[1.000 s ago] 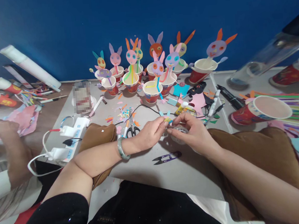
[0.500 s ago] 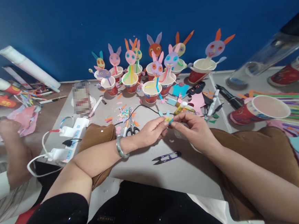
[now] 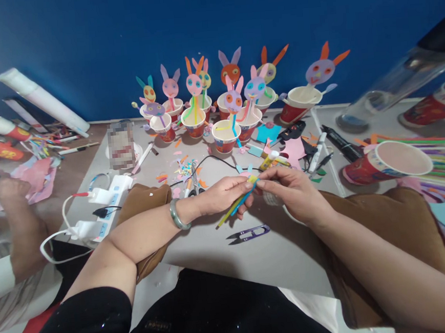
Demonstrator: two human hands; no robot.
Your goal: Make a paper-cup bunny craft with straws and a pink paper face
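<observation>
In front of me my left hand (image 3: 230, 194), with a jade-like bangle on the wrist, pinches a yellow straw (image 3: 224, 219) and a blue straw (image 3: 244, 198). Their lower ends slant down past its fingers. My right hand (image 3: 291, 189) is closed beside it, thumb and fingertips at the straws' upper end. What exactly those fingertips grip is partly hidden. Below both hands, purple thread snips (image 3: 249, 233) lie on the grey table (image 3: 209, 249). Black-handled scissors (image 3: 195, 184) lie left of the hands, partly covered by my left arm.
Paper cups with rabbit-faced paper figures (image 3: 225, 135) stand along the blue wall. A power strip (image 3: 113, 200) is at left, near a co-worker's hand (image 3: 10, 188) holding scissors. Brown cushions (image 3: 383, 246) lie under my arms. A large paper cup (image 3: 386, 163) and coloured straws (image 3: 429, 145) are at right.
The held straws have turned, so their lengths now show below my left hand. Before, only a short yellow and blue bit showed between the fingertips.
</observation>
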